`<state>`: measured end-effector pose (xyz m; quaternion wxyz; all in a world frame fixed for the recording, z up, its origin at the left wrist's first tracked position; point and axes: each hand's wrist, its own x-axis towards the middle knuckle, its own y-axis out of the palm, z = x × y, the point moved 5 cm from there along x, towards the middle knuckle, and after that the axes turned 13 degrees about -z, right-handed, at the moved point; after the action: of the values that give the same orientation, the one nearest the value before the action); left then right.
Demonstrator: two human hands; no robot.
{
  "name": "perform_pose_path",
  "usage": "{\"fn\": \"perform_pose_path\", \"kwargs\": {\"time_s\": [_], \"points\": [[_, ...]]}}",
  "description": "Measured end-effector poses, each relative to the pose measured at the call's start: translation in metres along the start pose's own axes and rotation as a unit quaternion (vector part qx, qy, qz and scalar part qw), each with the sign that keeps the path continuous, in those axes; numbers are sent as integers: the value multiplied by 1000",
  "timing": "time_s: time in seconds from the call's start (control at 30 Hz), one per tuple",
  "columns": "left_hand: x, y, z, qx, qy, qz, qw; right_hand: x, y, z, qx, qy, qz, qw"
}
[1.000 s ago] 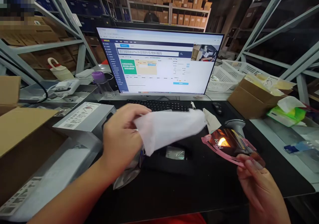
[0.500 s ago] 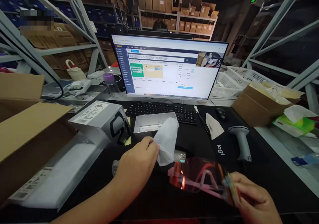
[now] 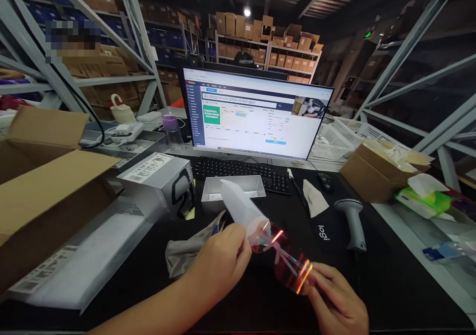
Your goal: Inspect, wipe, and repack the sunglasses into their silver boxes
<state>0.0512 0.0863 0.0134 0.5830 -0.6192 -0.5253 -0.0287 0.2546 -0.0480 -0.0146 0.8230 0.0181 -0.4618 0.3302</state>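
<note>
My left hand (image 3: 226,255) is closed on a thin white pouch (image 3: 240,203), which slants up and away from the fingers. Between my hands is a pair of sunglasses (image 3: 292,268) with red mirrored lenses. My right hand (image 3: 334,295) pinches the glasses at their right end, and their left end meets the mouth of the pouch. How far that end sits inside the pouch I cannot tell. Just behind the pouch stands an open grey box (image 3: 255,186). A crumpled grey cloth bag (image 3: 188,250) lies beside my left forearm, partly hidden by it.
To the left are a grey carton (image 3: 159,176), a clear-wrapped package (image 3: 96,245) and an open cardboard box (image 3: 48,191). A keyboard (image 3: 226,168) lies below the monitor (image 3: 253,116). On the right are a barcode scanner (image 3: 353,226), a mouse (image 3: 325,181) and a filled cardboard box (image 3: 372,173).
The sunglasses have moved left and turned, and their left end now meets the pouch. The pouch has tilted leftward. More of the grey cloth bag shows. The camera view has shifted.
</note>
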Motion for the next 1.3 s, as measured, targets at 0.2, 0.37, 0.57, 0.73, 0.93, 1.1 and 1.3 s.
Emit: {"fn": "perform_pose_path", "kwargs": {"time_s": [0.2, 0.37, 0.57, 0.73, 0.93, 1.1, 1.3], "points": [[-2, -24, -11, 9, 68, -49, 996, 3, 15, 13, -16, -96, 3, 995], [48, -39, -2, -25, -1, 44, 999, 5, 20, 22, -5, -144, -4, 990], [102, -9, -17, 152, 68, 296, 940, 7, 21, 26, -12, -157, 5, 988], [104, 5, -37, 135, 137, 342, 920, 17, 19, 33, -2, -174, 10, 985], [114, -5, -54, -13, 192, 363, 912, 28, 18, 38, -4, -164, 19, 986], [120, -29, -28, -219, 61, 227, 947, 36, 24, 18, 33, -17, -2, 999], [24, -42, 21, -94, -155, -103, 978, 19, 39, -15, 132, 183, -41, 973]]}}
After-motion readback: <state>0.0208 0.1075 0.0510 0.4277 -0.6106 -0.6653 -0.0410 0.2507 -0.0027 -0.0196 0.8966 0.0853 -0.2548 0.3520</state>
